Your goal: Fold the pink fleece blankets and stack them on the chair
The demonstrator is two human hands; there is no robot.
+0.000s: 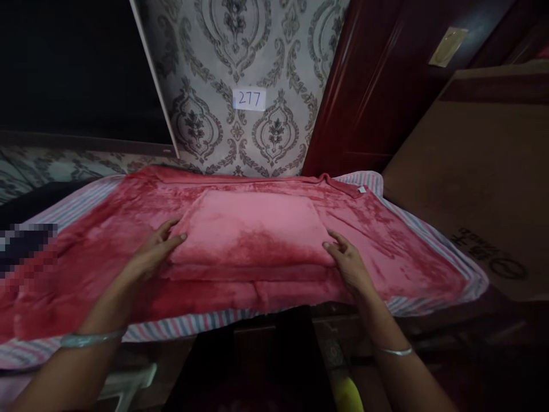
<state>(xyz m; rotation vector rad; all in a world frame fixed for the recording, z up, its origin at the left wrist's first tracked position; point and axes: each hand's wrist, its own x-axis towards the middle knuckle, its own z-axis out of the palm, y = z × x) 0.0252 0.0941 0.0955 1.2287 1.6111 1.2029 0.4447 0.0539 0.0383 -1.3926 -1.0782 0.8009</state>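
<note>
A folded pink plush cloth (253,226), thick and roughly rectangular, lies in the middle of a larger red-pink plush blanket (412,252). My left hand (160,243) is at the cloth's left edge, its thumb on top and its fingers along the side. On the opposite edge, my right hand (345,257) holds the cloth in much the same way, thumb toward the front corner. The undersides of both grips are hidden. Along the cloth's front, a lower layer shows beneath the top one.
Under the blanket is a striped cover (437,306) that shows around its border. A dark screen (77,68) stands at the back left. Patterned wall and a red-brown door (364,86) are behind. To the right leans a large cardboard box (480,189).
</note>
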